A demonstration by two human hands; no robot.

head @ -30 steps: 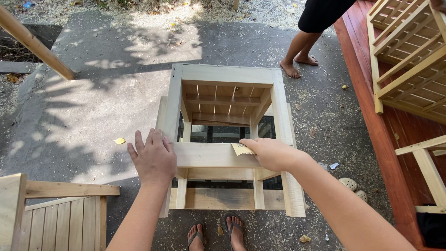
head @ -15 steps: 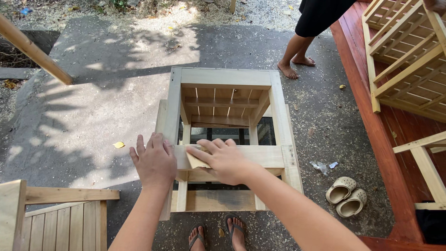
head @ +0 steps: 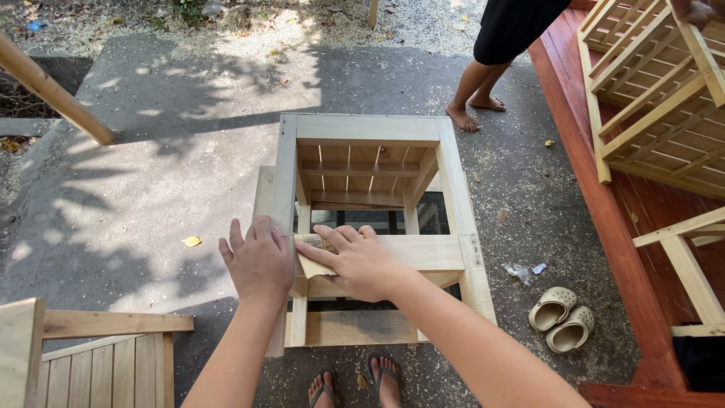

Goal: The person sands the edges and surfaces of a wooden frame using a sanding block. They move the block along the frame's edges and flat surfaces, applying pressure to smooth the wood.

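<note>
An unfinished pale wooden chair frame (head: 368,130) stands on the concrete in front of me. My left hand (head: 259,261) lies flat, fingers spread, on the near left corner of its front rail. My right hand (head: 355,261) presses a tan piece of sandpaper (head: 311,263) onto that same rail (head: 430,251), right beside my left hand. The sandpaper is mostly covered by my fingers. My feet in sandals (head: 355,385) show below the frame.
Another person's bare legs (head: 476,94) stand at the far side. A slatted wooden frame (head: 657,98) rests on the red deck (head: 604,189) at right. A pair of beige clogs (head: 560,317) lies at right, another wooden piece (head: 91,355) at lower left, a post (head: 53,91) at upper left.
My right hand slid the sandpaper leftward along the front rail, from the right part to beside my left hand. The left hand stayed put.
</note>
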